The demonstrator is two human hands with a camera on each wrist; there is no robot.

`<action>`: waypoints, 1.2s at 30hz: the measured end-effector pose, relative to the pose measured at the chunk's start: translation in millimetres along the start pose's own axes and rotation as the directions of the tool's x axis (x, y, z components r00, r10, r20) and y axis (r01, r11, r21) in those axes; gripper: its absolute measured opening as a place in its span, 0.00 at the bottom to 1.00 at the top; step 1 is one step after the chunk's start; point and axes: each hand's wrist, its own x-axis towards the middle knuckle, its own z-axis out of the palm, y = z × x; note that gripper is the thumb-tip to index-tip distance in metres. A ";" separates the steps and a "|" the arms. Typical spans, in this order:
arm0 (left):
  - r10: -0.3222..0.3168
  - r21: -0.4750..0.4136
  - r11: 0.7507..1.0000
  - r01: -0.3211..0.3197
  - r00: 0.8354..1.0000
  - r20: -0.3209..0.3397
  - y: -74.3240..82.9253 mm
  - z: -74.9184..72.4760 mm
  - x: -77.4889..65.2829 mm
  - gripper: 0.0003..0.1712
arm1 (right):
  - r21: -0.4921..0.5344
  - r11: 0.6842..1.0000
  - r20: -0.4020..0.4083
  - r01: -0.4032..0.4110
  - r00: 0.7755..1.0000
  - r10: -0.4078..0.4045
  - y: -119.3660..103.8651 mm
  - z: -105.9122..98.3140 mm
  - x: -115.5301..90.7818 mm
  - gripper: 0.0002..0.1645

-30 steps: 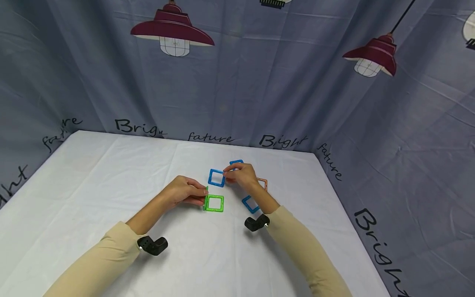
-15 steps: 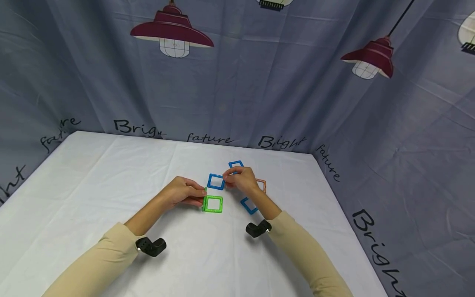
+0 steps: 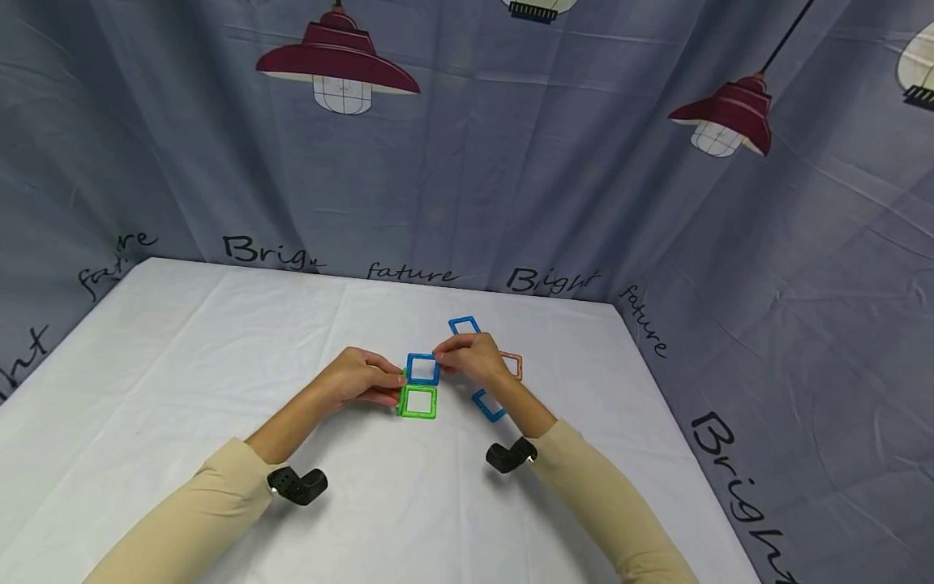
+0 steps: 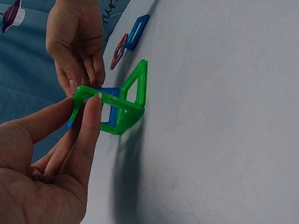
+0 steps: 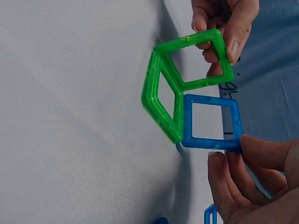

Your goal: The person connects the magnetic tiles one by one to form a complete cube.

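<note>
My left hand pinches an upright green square magnetic tile between thumb and fingers. That tile meets, edge to edge, a second green square tile that lies low on the white cloth. Thumb and fingertips of my right hand grip a blue square tile by its outer side. The blue tile stands at the far edge of the low green tile, beside the upright one, and its lower edge runs along the green edge in the right wrist view. In the left wrist view, green frames partly cover the blue tile.
Behind my right hand lies another blue tile, partly hidden. An orange tile and a further blue tile lie by my right wrist, partly covered by it. A grey-blue curtain hangs behind the table's far edge.
My right hand has brought the blue tile nearer and slightly left, from apart to the green tiles' far edge. My left hand keeps its pinch on the green tile, almost still.
</note>
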 end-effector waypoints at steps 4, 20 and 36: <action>-0.007 -0.001 1.000 0.007 1.000 -0.004 0.0 0.5 -0.1 0.20 | -0.013 1.000 0.001 0.000 1.000 0.000 0.8 -0.3 -1.8 0.07; -0.001 -0.005 1.000 0.001 1.000 0.001 -0.7 0.5 0.0 0.21 | 0.005 1.000 0.056 0.002 0.998 -0.003 1.5 -0.3 -8.8 0.07; -0.003 0.010 1.000 0.003 1.000 0.003 1.0 0.6 0.1 0.23 | -0.023 1.000 0.114 -0.016 0.993 0.018 0.0 -5.5 -13.5 0.07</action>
